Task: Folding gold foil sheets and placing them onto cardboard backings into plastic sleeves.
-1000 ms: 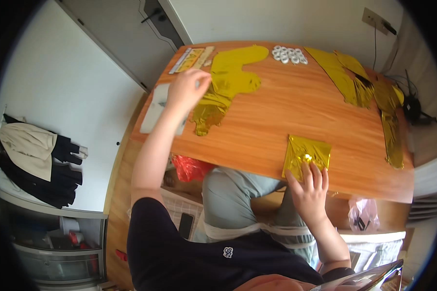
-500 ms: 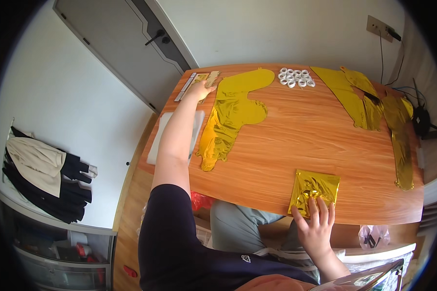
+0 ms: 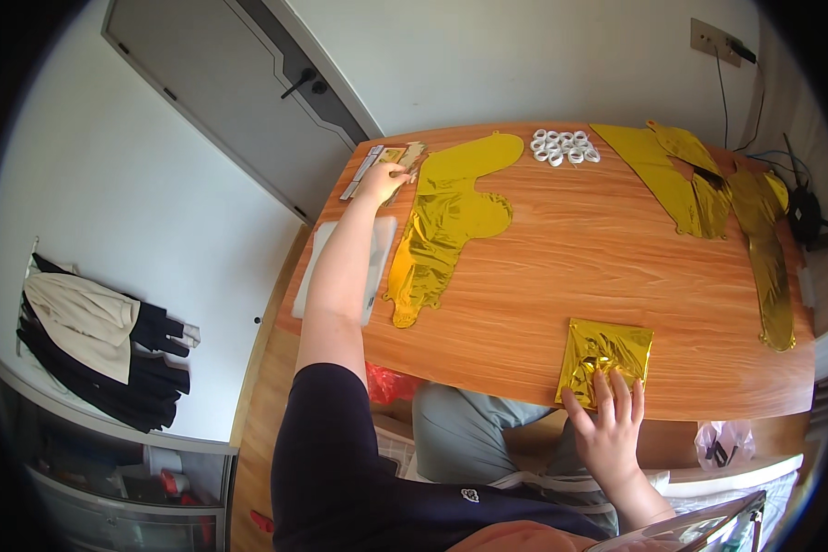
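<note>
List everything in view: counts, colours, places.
Table: one, brown, centre.
Foil square: one, gold, near edge.
Flat foil: one, gold, table left.
Foil pieces: several, gold, table right.
Rings: about twelve, white, far edge.
Translucent sheet: one, whitish, left edge.
Packets: several, white/yellow, far left.
Antenna device: one, black, right edge.
Door: one, grey, upper left.
Socket: one, brownish, upper right.
Clothes: several, beige/black, left wall.
Cabinet: one, grey, lower left.
Plastic bags: two, red and pinkish, below table.
Left hand: one, bare, at packets.
Right hand: one, bare, on foil square.
</note>
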`<state>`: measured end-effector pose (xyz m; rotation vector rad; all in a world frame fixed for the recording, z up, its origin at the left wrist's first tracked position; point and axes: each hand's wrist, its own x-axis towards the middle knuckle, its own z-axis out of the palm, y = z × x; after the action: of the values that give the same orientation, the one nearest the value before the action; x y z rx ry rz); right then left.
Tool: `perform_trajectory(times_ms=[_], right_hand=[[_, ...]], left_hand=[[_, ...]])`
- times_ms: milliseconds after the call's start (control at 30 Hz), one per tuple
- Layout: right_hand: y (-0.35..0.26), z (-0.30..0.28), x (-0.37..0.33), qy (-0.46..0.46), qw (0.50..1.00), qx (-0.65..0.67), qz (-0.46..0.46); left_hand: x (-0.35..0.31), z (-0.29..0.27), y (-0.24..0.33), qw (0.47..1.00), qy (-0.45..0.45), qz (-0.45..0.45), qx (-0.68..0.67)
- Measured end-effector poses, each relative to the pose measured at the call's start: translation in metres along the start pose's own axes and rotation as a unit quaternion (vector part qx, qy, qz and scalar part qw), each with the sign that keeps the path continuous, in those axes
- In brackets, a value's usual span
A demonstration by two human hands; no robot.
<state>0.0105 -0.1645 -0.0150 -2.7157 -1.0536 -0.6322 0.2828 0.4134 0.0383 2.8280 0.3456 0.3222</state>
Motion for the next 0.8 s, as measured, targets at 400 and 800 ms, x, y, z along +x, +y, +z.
perform_trajectory(times_ms=[400,800], right_hand=[[0.007,-0.007,-0.009,0.008,1.0,-0.014,0.013],[0.086,-0.045,-0.051,0.034,0.996,-0.027,0.08]], left_hand=[[-0.069,-0.079,0.088,0.844,0.325,0.062,-0.423],[-0.255,0.008,0.225,0.756,-0.14,-0.106,-0.631]])
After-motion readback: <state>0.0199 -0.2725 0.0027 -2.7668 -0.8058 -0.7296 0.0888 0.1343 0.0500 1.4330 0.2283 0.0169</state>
